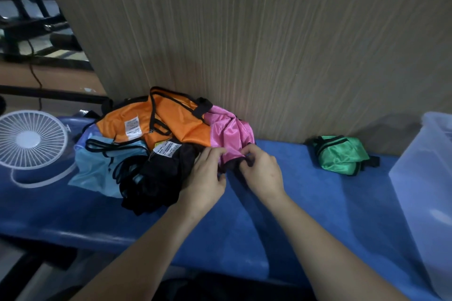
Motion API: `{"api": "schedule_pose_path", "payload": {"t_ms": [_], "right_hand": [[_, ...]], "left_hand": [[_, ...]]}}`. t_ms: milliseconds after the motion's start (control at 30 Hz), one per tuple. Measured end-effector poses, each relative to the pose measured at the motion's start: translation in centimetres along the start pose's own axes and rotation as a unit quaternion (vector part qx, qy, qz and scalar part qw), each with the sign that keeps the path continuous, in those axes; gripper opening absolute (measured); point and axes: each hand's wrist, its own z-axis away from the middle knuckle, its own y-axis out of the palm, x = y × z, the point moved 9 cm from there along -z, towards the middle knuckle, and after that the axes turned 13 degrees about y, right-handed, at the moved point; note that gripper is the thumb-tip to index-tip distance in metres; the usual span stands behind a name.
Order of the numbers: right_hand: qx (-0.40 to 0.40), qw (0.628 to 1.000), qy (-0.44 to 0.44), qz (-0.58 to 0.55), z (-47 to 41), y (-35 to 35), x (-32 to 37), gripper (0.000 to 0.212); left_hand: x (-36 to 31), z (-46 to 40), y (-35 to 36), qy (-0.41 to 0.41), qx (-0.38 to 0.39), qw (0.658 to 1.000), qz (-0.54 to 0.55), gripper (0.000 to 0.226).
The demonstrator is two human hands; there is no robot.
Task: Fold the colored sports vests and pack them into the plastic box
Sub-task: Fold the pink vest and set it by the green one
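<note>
While the green vest (pixel 341 155) lies far right, both hands, left (pixel 205 178) and right (pixel 260 173), pinch the pink vest's (pixel 228 133) black-trimmed near edge.

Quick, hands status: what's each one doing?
Left hand: pinching the pink vest at its black-trimmed edge.
Right hand: pinching the same edge.

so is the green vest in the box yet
No, the green vest lies on the blue table, left of the box.
</note>
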Motion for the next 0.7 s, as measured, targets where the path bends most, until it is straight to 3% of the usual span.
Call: {"api": "schedule_pose_path", "payload": {"t_ms": [167,233,300,500,633,700], "right_hand": [[0.008,0.997,-0.044,-0.06,2.6,-1.7,1.6,0.014],[0.027,0.994,-0.064,-0.089,3.8,-2.5,1.8,0.013],[0.057,0.987,-0.095,-0.118,5.1,-3.4,1.8,0.014],[0.105,0.971,-0.136,-0.165,6.3,-7.4,-1.0,0.004],[0.149,0.964,-0.126,-0.18,6.1,-9.7,-3.3,0.028],[0.117,0.98,-0.121,-0.102,5.5,-10.4,-5.1,0.052]], "left_hand": [[-0.6,0.4,0.0,-0.007,0.019,1.0,0.003,0.093],[-1.2,0.3,0.0,0.007,0.025,0.999,-0.02,0.097],[-2.3,0.0,0.1,0.042,0.024,0.998,-0.029,0.09],[-6.7,0.0,1.8,0.13,0.054,0.99,0.02,0.035],[-8.0,0.6,2.1,0.11,0.058,0.991,0.057,0.04],[-7.3,0.8,2.8,0.059,0.085,0.987,0.123,0.041]]}}
